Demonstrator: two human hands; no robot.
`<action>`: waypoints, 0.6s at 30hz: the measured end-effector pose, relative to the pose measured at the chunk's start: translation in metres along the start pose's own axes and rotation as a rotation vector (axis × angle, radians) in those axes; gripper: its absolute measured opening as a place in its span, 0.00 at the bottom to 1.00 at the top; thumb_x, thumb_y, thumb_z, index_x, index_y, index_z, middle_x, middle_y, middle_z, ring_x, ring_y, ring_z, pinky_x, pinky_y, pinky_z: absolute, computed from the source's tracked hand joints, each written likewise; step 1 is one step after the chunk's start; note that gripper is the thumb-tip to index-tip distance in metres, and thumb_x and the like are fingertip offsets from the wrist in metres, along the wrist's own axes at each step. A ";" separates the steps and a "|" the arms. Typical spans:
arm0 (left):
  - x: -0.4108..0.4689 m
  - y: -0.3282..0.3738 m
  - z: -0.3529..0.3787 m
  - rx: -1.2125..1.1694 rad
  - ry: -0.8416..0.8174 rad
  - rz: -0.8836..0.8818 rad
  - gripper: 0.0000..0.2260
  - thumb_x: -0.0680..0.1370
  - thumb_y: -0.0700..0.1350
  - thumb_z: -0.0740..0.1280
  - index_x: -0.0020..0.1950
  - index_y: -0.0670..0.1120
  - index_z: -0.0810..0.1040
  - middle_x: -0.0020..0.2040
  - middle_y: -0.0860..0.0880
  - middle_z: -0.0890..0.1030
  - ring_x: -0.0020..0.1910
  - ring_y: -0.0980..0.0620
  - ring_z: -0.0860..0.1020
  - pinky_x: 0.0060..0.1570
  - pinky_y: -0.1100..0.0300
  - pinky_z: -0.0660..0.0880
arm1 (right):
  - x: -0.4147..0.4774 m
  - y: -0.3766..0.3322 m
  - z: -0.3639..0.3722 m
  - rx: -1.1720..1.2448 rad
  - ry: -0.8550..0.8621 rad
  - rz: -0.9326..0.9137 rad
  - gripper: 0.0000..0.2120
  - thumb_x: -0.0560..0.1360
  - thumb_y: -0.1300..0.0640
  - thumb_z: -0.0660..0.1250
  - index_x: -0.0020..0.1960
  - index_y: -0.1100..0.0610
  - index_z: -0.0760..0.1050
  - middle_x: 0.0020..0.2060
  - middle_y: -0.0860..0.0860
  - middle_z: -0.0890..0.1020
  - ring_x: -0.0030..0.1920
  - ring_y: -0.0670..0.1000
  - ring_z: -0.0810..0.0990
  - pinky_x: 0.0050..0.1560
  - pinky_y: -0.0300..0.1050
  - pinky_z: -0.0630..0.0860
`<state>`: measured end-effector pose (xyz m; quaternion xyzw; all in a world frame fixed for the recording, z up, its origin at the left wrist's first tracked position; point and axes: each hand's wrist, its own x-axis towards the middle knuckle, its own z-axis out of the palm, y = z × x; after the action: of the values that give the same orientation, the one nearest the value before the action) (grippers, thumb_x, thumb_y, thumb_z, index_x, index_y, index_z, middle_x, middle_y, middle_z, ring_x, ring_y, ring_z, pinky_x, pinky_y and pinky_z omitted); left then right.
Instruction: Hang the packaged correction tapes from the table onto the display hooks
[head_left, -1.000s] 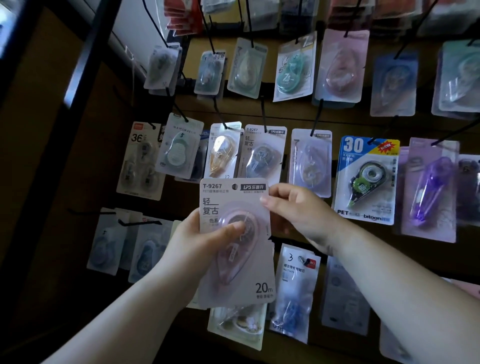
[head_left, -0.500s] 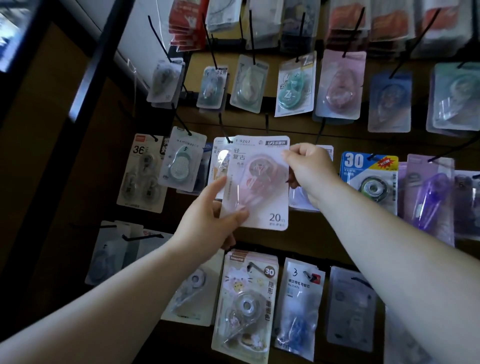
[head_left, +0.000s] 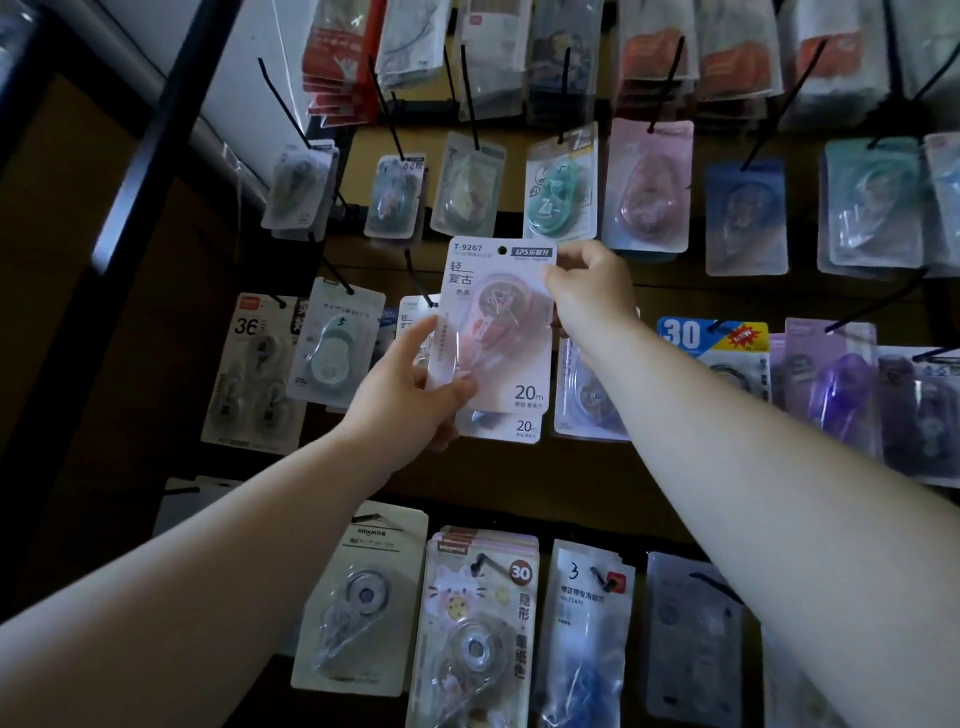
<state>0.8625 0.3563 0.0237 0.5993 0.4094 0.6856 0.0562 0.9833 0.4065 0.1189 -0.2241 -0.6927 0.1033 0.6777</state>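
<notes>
Fingers of left hand (head_left: 410, 395) and right hand (head_left: 587, 291) pinch opposite edges of pink correction tape pack (head_left: 493, 327).

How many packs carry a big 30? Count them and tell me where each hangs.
2. The blue pack hangs in the middle row, partly behind the right forearm. The cat-printed pack hangs in the bottom row, near the centre. Others may be hidden behind front packs.

We note a black upright post (head_left: 156, 171) at left, a pale wall (head_left: 244, 104) behind it. Red-printed packs (head_left: 337, 57) crowd the top row.
</notes>
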 end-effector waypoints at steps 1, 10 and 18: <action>0.001 0.000 0.002 0.004 -0.002 0.002 0.31 0.76 0.42 0.66 0.74 0.55 0.56 0.38 0.49 0.77 0.29 0.53 0.75 0.29 0.64 0.76 | 0.000 0.002 -0.001 0.001 0.005 -0.003 0.13 0.76 0.62 0.61 0.60 0.59 0.73 0.54 0.53 0.78 0.51 0.53 0.76 0.46 0.44 0.74; 0.010 -0.005 0.007 0.016 -0.003 -0.025 0.30 0.76 0.42 0.65 0.74 0.54 0.56 0.39 0.49 0.77 0.29 0.53 0.74 0.28 0.64 0.76 | 0.007 0.004 0.000 -0.083 -0.005 -0.084 0.18 0.77 0.64 0.58 0.66 0.57 0.70 0.64 0.54 0.75 0.50 0.52 0.76 0.46 0.42 0.74; 0.024 -0.026 0.014 0.128 -0.025 -0.061 0.31 0.76 0.41 0.65 0.75 0.54 0.54 0.44 0.47 0.77 0.31 0.52 0.75 0.32 0.60 0.76 | 0.007 0.030 0.004 -0.269 -0.065 0.010 0.20 0.78 0.63 0.56 0.69 0.56 0.65 0.67 0.55 0.72 0.62 0.56 0.74 0.58 0.48 0.74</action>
<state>0.8574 0.3946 0.0251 0.5974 0.4697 0.6485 0.0439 0.9849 0.4363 0.1121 -0.3129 -0.7208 0.0203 0.6181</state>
